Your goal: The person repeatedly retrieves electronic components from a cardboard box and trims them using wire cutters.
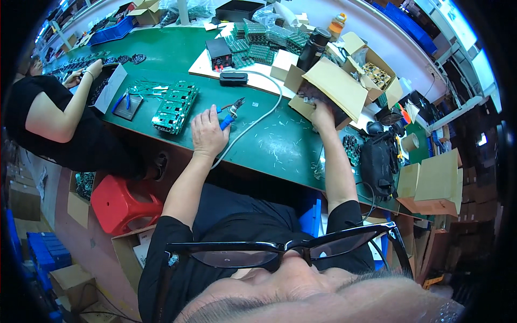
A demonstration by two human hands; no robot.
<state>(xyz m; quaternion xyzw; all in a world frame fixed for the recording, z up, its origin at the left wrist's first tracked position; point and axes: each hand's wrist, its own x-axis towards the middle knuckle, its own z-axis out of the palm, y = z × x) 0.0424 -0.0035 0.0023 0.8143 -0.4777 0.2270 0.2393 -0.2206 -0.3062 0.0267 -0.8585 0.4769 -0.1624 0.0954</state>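
From my remote view, the pair of cutters with blue handles and a metal head [225, 123] is on the near half of the green counter [269, 141], left of its middle, its head pointing away to the upper right and its handles apart. The left hand [209, 133] is palm down, half open, fingers against the handles; whether it grips them or merely rests there I cannot tell. The right hand [323, 116] reaches into the open brown cardboard box [335, 86]; its fingertips are hidden, so I cannot tell how far they close or on what.

Between the two hands I have a wide stretch of green surface, scattered only with thin white clippings [277, 151]. It runs toward me to the counter's straight near edge, which the left forearm crosses. A thick grey cable [280, 91] curves through that room, passing just right of the cutters down to the edge.

To the left, a stack of green circuit boards [175, 107] stands near the hand, leaving a narrow gap. Beyond the cutters lies a small black oblong case [233, 79]. Rightward, a black fabric bag [378, 164] crowds the edge beside the right forearm.
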